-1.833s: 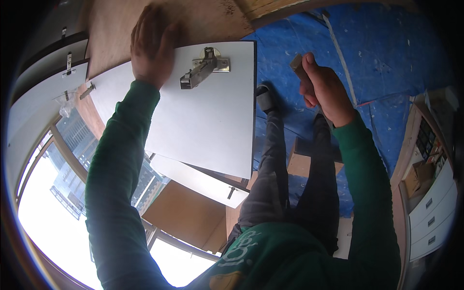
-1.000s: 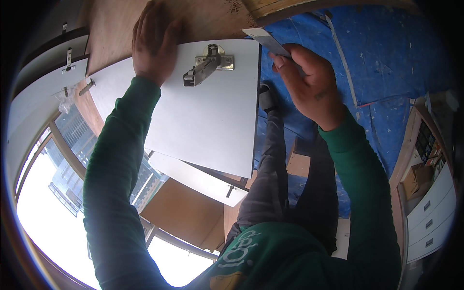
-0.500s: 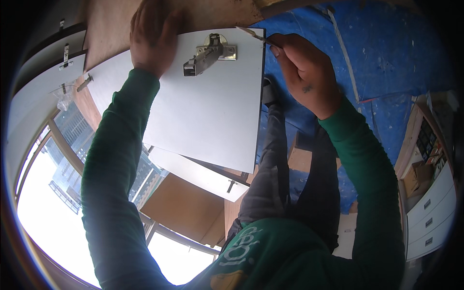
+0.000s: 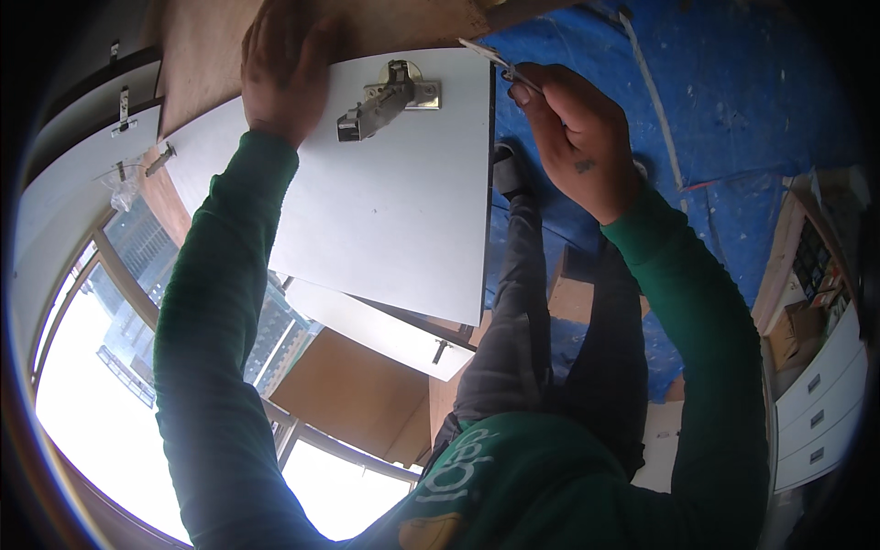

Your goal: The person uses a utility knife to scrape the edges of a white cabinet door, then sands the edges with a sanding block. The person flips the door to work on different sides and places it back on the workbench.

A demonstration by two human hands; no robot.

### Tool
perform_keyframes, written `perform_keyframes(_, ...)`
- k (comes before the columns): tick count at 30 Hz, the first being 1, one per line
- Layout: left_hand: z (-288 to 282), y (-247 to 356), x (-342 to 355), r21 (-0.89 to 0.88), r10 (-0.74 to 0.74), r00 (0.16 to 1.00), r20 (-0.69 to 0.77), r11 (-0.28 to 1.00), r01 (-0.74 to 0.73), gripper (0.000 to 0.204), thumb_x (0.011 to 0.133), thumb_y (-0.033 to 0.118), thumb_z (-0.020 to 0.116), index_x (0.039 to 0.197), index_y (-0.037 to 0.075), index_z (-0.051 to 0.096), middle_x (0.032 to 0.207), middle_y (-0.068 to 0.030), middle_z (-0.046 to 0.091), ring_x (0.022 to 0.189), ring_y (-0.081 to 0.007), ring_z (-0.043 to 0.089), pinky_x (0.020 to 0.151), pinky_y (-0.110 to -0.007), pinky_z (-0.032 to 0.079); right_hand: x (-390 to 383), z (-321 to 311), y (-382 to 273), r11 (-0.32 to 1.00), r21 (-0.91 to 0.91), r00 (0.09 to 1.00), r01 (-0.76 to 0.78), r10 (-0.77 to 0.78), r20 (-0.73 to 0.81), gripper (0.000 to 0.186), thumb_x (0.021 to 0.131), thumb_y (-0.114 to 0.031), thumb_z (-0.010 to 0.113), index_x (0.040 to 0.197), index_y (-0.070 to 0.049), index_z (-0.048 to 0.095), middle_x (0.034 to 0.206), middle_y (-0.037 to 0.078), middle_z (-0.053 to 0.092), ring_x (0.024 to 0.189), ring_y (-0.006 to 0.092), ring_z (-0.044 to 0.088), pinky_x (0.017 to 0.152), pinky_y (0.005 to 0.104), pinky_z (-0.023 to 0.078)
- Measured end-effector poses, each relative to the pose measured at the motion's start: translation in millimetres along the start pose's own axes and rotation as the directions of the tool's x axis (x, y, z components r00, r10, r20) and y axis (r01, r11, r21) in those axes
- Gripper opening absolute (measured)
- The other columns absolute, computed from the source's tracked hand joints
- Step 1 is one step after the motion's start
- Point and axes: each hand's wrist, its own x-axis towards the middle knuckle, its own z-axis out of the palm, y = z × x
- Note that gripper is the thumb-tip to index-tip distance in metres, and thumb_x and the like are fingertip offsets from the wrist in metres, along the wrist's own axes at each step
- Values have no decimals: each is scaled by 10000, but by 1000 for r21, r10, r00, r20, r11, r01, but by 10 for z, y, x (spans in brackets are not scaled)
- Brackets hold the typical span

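Observation:
A white cabinet door panel [image 4: 394,211] with a dark edge lies before me. A metal concealed hinge [image 4: 396,96] is fixed near its far edge, its arm sticking up. My left hand [image 4: 282,82] rests at the panel's far edge, left of the hinge, fingers stretched out and thumb apart; the fingertips are dim. At the far right corner, my right hand [image 4: 582,133] is closed around a thin tool with a pale, pointed tip [image 4: 486,53]. That tip points left over the corner; the tool's exact kind cannot be made out.
Beyond the panel is a brown board [image 4: 403,27]. Blue sheeting [image 4: 715,110] covers the floor at right. Other white doors with hinges [image 4: 124,110] stand at left, near a bright window [image 4: 101,385]. A white drawer unit [image 4: 811,412] stands at far right.
My right hand has raised the tool slightly, and its tip now lies just above the panel's corner. The panel and hinge appear shifted a little left in view. My left hand stays at the panel's edge.

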Motion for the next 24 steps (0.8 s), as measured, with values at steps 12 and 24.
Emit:
perform_keyframes(12, -34, -402, -44, 349, 475, 875, 94, 808, -475, 424, 1003, 213, 660, 1415, 146, 585, 1529, -149, 531, 1368, -386, 538, 1149, -460, 441, -548, -37, -266, 996, 26, 986, 81, -84, 144, 250, 870, 49, 690, 1107, -22, 656, 935, 119, 635, 841, 302, 634, 736, 402, 539)
perform_keyframes(24, -60, 40, -92, 17, -26, 999, 32, 1000, 26, 527, 1031, 196, 588, 1504, -7, 472, 1530, -239, 497, 1402, -388, 483, 1167, -461, 405, -1038, 145, -363, 998, 67, 978, 20, -33, 206, 394, 821, 69, 703, 1203, -13, 652, 986, 111, 607, 872, 298, 602, 781, 414, 509)
